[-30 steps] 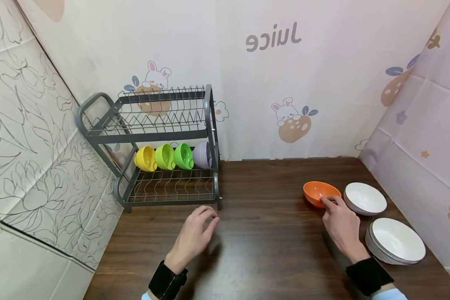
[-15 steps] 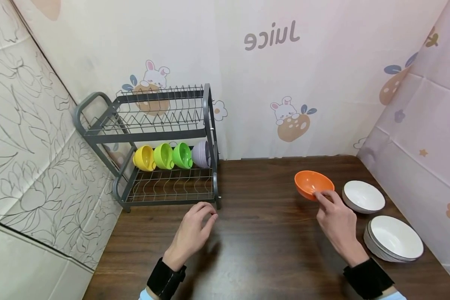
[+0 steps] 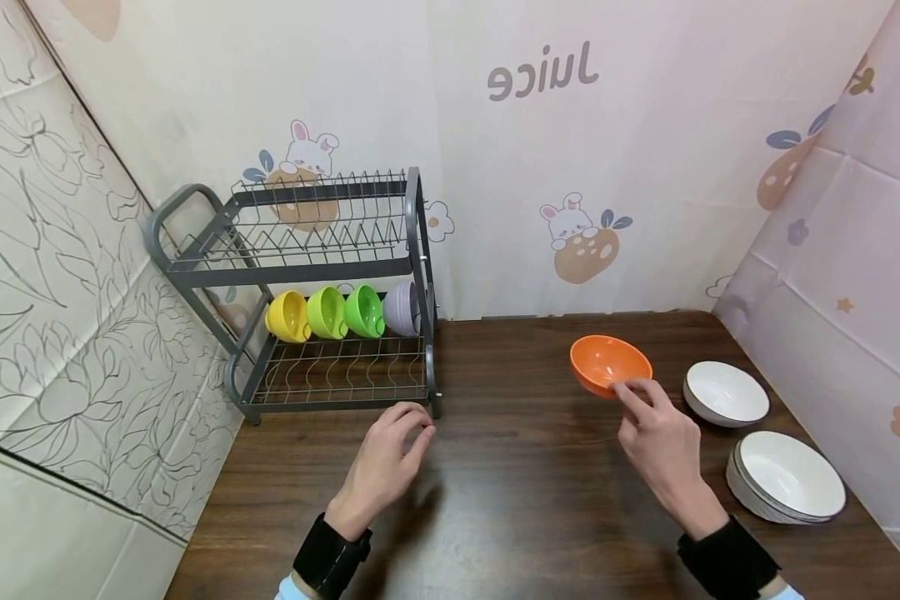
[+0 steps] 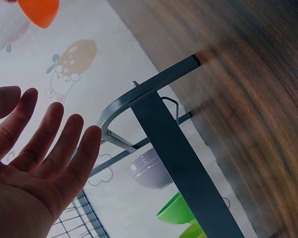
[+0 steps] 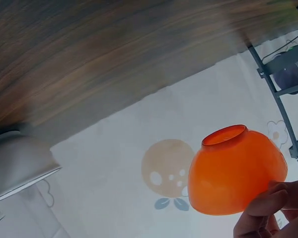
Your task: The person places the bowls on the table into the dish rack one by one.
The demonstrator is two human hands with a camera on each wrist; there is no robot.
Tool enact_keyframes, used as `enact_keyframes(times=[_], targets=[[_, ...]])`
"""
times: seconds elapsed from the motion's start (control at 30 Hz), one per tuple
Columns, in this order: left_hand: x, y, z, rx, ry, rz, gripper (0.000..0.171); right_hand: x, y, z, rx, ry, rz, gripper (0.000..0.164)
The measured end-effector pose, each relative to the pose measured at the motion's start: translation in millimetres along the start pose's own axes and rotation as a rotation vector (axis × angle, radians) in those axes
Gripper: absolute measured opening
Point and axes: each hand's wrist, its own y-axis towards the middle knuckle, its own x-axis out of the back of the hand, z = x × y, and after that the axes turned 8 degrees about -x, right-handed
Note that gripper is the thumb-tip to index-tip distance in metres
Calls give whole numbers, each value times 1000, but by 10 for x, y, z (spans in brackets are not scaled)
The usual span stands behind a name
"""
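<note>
My right hand point(image 3: 662, 450) pinches the near rim of an orange bowl point(image 3: 606, 363), which is tilted a little. The right wrist view shows that bowl point(image 5: 236, 173) held clear of the table, its foot ring visible. My left hand point(image 3: 382, 467) hovers with loosely bent fingers in front of the dish rack's right front corner, holding nothing. In the left wrist view its fingers point(image 4: 64, 148) spread near the rack frame. The two-tier dark grey dish rack point(image 3: 292, 273) holds a yellow bowl point(image 3: 288, 317), a lime bowl point(image 3: 327, 313), a green bowl point(image 3: 364, 312) and a lilac bowl point(image 3: 401, 308) on its lower tier.
A single white bowl point(image 3: 726, 393) stands at the right of the brown wooden table point(image 3: 510, 500), beyond a stack of white bowls point(image 3: 787, 477). Patterned cloth walls point(image 3: 645, 167) rise behind and on both sides. The rack's upper tier overhangs the bowls on its lower tier.
My right hand has lifted the orange bowl from beside the white bowl and carried it leftward. My left hand has stayed almost still.
</note>
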Motion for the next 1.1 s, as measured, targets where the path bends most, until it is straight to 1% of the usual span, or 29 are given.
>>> enact_keyframes(times=[0.2, 0.33, 0.43, 0.6, 0.73, 0.83, 0.93, 1.0, 1.1], targets=[[-3, 7, -17, 2, -11, -1, 3, -20, 15, 73, 14, 19, 5, 38], [-7, 8, -26, -13, -28, -8, 4, -27, 42, 145, 41, 47, -10, 38], [-6, 18, -24, -29, -20, -12, 6, -27, 74, 210, 62, 67, -18, 38], [2, 51, -30, -51, 0, -15, 8, -26, 98, 308, 69, 76, 8, 37], [3, 79, -49, -55, -11, -14, 8, -42, 106, 390, 74, 82, 17, 35], [-8, 91, -66, -54, -34, -10, 13, -59, 110, 463, 77, 113, 12, 37], [-22, 103, -87, -52, -62, -9, 25, -80, 117, 533, 91, 151, -8, 38], [-30, 116, -103, -51, -86, -14, 32, -100, 122, 573, 105, 174, -31, 38], [-46, 144, -123, -53, -112, -13, 38, -136, 128, 624, 132, 190, -60, 37]])
